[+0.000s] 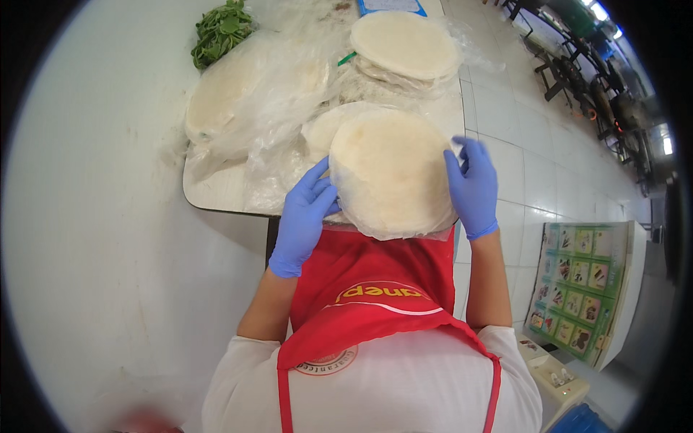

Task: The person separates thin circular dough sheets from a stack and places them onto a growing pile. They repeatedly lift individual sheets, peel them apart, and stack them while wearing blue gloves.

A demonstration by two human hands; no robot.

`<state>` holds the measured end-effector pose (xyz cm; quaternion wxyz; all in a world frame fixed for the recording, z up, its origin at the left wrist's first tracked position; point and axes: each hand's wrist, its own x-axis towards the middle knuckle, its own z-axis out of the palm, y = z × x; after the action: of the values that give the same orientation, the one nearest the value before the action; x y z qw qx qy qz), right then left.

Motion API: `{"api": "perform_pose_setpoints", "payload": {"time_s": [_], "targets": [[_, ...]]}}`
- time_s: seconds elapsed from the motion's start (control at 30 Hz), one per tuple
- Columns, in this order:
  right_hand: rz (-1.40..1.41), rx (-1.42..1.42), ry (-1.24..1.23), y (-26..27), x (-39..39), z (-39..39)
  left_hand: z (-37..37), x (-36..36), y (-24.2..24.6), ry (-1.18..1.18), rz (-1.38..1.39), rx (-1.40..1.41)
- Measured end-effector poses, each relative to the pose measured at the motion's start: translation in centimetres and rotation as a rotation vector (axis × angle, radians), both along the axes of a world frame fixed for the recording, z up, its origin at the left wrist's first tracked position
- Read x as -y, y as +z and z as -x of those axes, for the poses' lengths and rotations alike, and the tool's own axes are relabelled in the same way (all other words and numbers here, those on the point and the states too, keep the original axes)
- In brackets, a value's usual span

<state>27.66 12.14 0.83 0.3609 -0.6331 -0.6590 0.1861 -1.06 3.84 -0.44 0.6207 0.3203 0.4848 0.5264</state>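
A stack of thin round white wrapper sheets (392, 173) lies on plastic film at the table's near edge, in front of me. My left hand (308, 208), in a blue glove, rests against the left side of the stack, some fingertips hidden beside or under it. At the stack's right edge, my right hand (472, 181), also gloved, is curved with thumb and fingers apart; whether it pinches a sheet I cannot tell. Partly under the stack's left side shows another round sheet (324, 130). Farther back sits a second stack of round sheets (403, 43).
A large clear plastic bag of round sheets (260, 92) covers the table's left part. Behind it lies a bunch of green leaves (222, 32). A blue-edged board (392, 5) bearing writing is at the far edge. A wall (97, 189) stands left; a display case (579, 287) stands right.
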Motion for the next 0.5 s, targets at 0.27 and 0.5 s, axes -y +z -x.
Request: {"api": "perform_pose_setpoints", "payload": {"time_s": [0.27, 0.5], "targets": [[-0.018, -0.189, 0.543, 0.2, 0.9, 7.6, -1.6, -1.8, 0.2, 0.025, -0.045, -0.169], [0.273, -0.583, 0.556, -1.9, 0.1, 8.1, -1.8, -1.8, 0.4, -0.032, -0.096, -0.277]]}}
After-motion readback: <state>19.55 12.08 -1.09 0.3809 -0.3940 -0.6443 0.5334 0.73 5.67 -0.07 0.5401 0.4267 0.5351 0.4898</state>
